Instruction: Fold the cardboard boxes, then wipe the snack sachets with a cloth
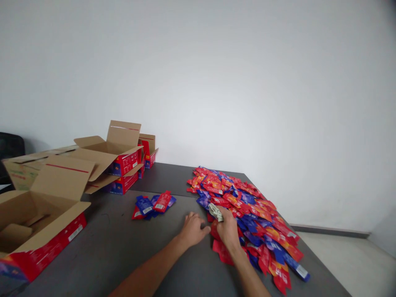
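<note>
No legible text anywhere. Red/blue sachets in the big pile (247, 210) and the small pile (154, 204) carry white label patches w/ print, too small to read. Open cardboard box (40, 222) near left has a white sticker on its red side panel, looks like a barcode, unreadable. Boxes further back (123, 163) show red/blue printed panels w/ white marks, also blurred. Pale stack held in right hand (228, 231) shows no readable marks. No brand or nos. can be made out.

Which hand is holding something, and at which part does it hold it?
The right hand grips a small stack of sachets at its near end. The left hand holds nothing.
</note>
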